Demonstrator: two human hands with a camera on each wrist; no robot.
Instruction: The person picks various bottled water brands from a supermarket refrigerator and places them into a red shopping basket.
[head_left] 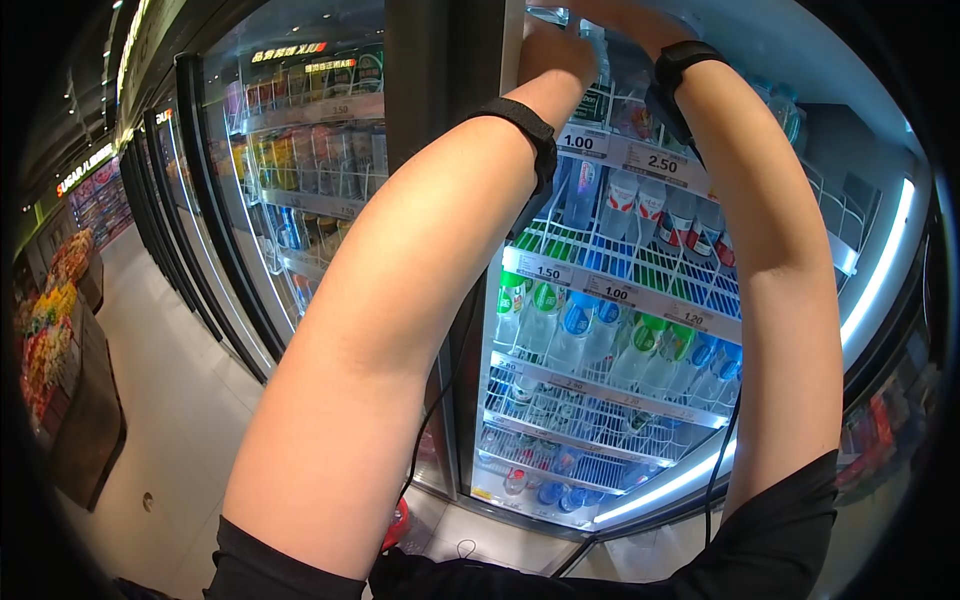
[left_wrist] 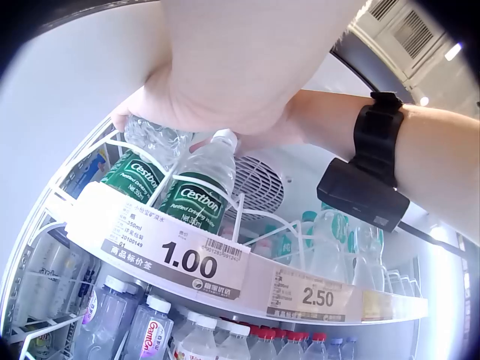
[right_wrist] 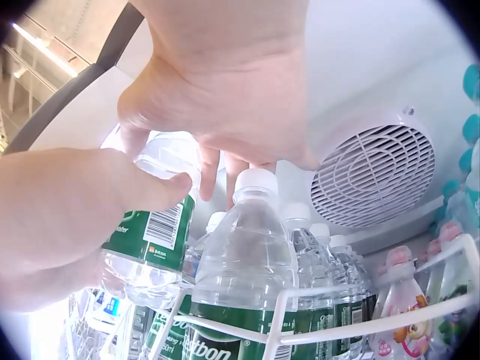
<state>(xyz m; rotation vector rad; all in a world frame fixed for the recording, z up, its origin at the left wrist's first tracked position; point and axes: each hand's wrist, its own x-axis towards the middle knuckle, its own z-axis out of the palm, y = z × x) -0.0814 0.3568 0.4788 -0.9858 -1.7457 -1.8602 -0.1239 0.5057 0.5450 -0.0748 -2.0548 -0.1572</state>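
In the right wrist view, a clear water bottle (right_wrist: 154,232) with a green label stands at the front left of the top shelf, tilted. My left hand (right_wrist: 75,217) grips it from the left, thumb across its label. From above, my right hand (right_wrist: 225,105) holds its upper end, thumb on one side and fingers on the other; the cap is hidden under the palm. Beside it stands another green-labelled bottle (right_wrist: 244,262) with a white cap, close under the right fingers. The head view shows the left hand (head_left: 560,55) and right hand (head_left: 625,18) at its top edge.
A white wire rail (right_wrist: 360,330) and a price strip (left_wrist: 187,259) run along the shelf front. Behind the bottles is a round vent grille (right_wrist: 375,176). Lower shelves hold rows of drinks (head_left: 640,345). A dark door frame (head_left: 440,100) stands left of the arms.
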